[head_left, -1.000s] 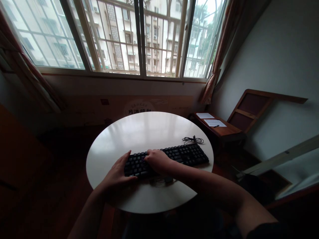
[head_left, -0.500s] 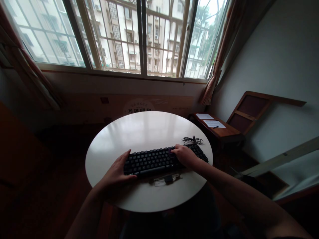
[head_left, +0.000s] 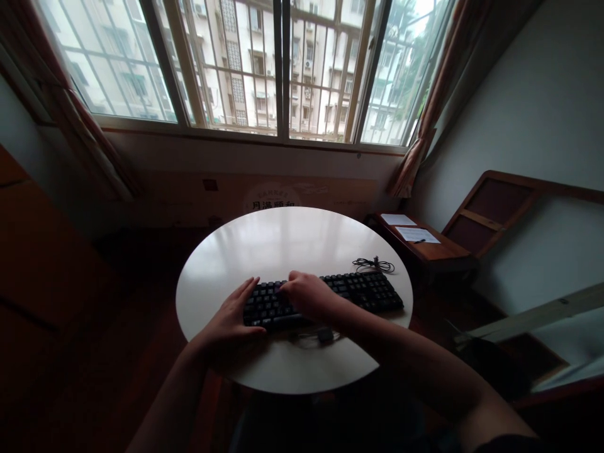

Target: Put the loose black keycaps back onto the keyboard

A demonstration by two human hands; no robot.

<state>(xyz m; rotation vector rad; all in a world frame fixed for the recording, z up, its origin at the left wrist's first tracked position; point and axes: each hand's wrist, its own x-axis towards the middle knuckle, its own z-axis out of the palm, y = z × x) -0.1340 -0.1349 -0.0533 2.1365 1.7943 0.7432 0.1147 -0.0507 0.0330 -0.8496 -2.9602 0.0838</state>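
A black keyboard (head_left: 358, 290) lies across the round white table. My left hand (head_left: 231, 314) braces its left end, thumb along the front edge and fingers at the back edge. Over the keys on the left half is my right hand (head_left: 306, 294), its fingers closed in a pinch. A small purple thing (head_left: 279, 287) shows at those fingertips, too small to name. My right hand and forearm hide the middle keys. In front of the keyboard lies a small black piece with thin wires (head_left: 325, 335), partly behind my right forearm.
A coiled black cable (head_left: 375, 264) rests behind the keyboard's right end on the white table (head_left: 226, 245). To the right, a low wooden stand (head_left: 438, 247) bears paper sheets (head_left: 419, 234) and a pen (head_left: 419, 241). A barred window (head_left: 283, 75) lies beyond.
My right hand has moved left along the keyboard, from near the number pad to the left half, with the purple thing at its fingertips. My left hand keeps its place at the left end.
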